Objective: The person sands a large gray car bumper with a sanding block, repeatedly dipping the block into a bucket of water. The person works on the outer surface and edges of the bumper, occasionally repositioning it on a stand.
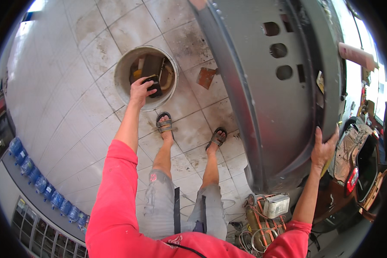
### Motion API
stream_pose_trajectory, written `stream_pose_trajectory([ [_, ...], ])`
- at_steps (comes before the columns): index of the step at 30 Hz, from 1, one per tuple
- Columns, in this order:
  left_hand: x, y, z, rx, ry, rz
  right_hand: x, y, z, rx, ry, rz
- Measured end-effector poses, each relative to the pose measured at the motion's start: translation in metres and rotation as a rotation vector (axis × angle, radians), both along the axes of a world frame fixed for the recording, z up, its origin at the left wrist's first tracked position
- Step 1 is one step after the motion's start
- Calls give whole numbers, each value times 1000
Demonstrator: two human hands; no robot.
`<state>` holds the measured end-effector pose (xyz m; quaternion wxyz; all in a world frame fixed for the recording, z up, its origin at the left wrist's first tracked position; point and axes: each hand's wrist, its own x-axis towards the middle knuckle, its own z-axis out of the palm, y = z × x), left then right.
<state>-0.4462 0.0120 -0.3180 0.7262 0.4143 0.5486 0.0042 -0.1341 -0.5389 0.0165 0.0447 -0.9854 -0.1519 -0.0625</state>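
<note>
While two sandalled feet (165,124) stand planted apart on the grimy tiles (189,129), the left grip (139,91) is right over the pale bucket (124,86), fingers closed around a dark block (156,89)! That block sits at the bucket's mouth, over a jumble of flat pieces (151,65) and a curved tan thing (172,77); the hand covers part of the view, so I can't tell whether block and jumble touch. Over on the other side, the right grip (323,149) is on the near end of a big grey bumper panel (262,103), thumb and fingers spread; whether it's squeezing the edge, I cannot tell from here. And what a bulk that panel is, cut with holes and blocking the view of the floor behind it! A reddish-brown sheet (206,78) lies on the tiles between bucket and panel. Near the panel's end it gets crowded: an orange trolley (259,209), a pale box (276,206), a tangle of cables (254,241). Beyond the right arm (307,193), a red lamp (352,179) shows on a brown car body (337,195). Away left, well apart from everything, blue water bottles (41,185) line up in a row
</note>
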Motion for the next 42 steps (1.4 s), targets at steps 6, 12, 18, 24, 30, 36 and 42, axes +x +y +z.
stream_pose_trajectory([
  [6,26,-29,-200,283,247,-410,10,-33,7,-68,-2,14],
  [12,21,-28,-283,686,436,-801,4,-37,13,226,169,-25],
  [18,21,-24,-303,493,265,-827,-6,-47,19,270,178,-8],
  [24,-22,33,-186,-581,-283,-50,-2,20,1,99,7,-31],
  [30,38,-49,146,-639,-506,-84,-17,15,-4,-60,-174,-83],
  [36,169,-282,404,145,-632,-962,-33,40,-19,50,-230,-54],
  [42,241,-372,452,1127,-705,-1398,-50,-1,-8,18,-108,283],
])
